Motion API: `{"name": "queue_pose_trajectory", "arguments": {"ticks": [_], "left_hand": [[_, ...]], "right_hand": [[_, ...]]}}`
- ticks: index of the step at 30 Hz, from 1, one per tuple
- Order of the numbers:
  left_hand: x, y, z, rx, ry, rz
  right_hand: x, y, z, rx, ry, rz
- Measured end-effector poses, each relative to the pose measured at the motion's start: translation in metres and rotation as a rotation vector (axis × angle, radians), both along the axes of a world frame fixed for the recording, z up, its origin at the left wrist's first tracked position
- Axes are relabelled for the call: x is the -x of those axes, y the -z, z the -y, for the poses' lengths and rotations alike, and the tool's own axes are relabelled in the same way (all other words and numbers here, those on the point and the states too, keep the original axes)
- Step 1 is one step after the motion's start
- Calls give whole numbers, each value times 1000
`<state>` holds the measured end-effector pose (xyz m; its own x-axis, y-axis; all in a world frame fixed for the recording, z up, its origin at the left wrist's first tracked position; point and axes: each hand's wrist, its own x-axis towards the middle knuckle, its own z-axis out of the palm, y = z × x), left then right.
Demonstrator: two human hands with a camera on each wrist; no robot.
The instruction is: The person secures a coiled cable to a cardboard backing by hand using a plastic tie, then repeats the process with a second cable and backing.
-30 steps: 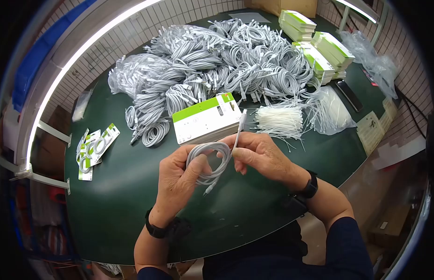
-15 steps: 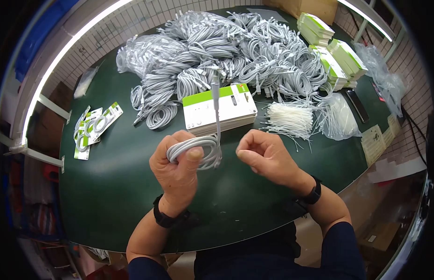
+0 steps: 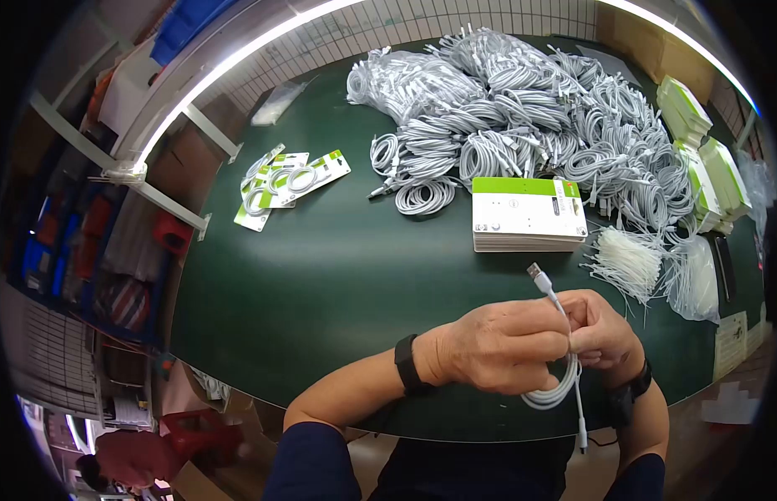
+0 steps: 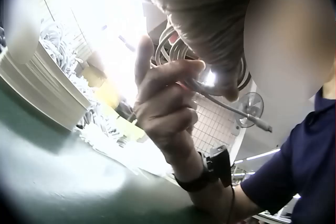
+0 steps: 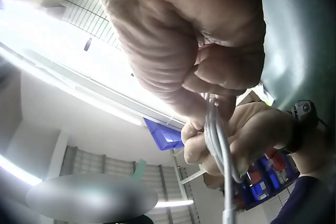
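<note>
In the head view my left hand (image 3: 509,346) grips a coiled white USB cable (image 3: 549,399), its back turned to the camera. The USB plug (image 3: 539,278) sticks up past the knuckles, and the other, thinner plug (image 3: 583,442) hangs below the loops. My right hand (image 3: 607,330) meets the left at the coil's side, thumb and fingertips pinching the cable there. In the right wrist view the right hand (image 5: 194,35) covers the top of the cable strands (image 5: 214,134). Loops also show between both hands in the left wrist view.
Behind the hands stands a stack of white-and-green cards (image 3: 526,209). A large heap of coiled cables (image 3: 530,117) lies at the back. White cable ties (image 3: 626,260) and a plastic bag (image 3: 693,280) are at right; cards with coiled cables (image 3: 280,188) at left.
The head view has swung left, so the table things appear further right. The right hand, apart from the coil half a second ago, is back against it. The left hand has turned its back up.
</note>
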<state>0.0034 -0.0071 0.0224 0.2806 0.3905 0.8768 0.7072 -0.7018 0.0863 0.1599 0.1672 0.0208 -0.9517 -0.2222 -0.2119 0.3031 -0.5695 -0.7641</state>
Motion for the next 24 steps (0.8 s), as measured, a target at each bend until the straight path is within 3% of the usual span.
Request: {"name": "queue_pose_trajectory", "arguments": {"ticks": [3,7,9,11,13,17,19,24], "left_hand": [[19,-6,0,19,-166,-51],[23,3,-4,181,-467,353],[22,20,-8,463,-288,788],[15,34,-5,731,-136,998],[-3,42,-11,912,100,1221],[-34,26,-19,713,320,1546],[-33,9,-19,605,246,1656],[-19,1,-22,600,103,1813]], "right_hand": [[-2,-7,2,79,187,-42],[-9,-6,-7,160,389,-184],[-6,0,-15,218,439,-315],[-1,-3,-14,255,589,-322],[7,-6,-11,287,589,-342],[18,-7,14,151,644,-313],[25,2,21,64,658,-322],[26,8,26,-238,643,-217]]}}
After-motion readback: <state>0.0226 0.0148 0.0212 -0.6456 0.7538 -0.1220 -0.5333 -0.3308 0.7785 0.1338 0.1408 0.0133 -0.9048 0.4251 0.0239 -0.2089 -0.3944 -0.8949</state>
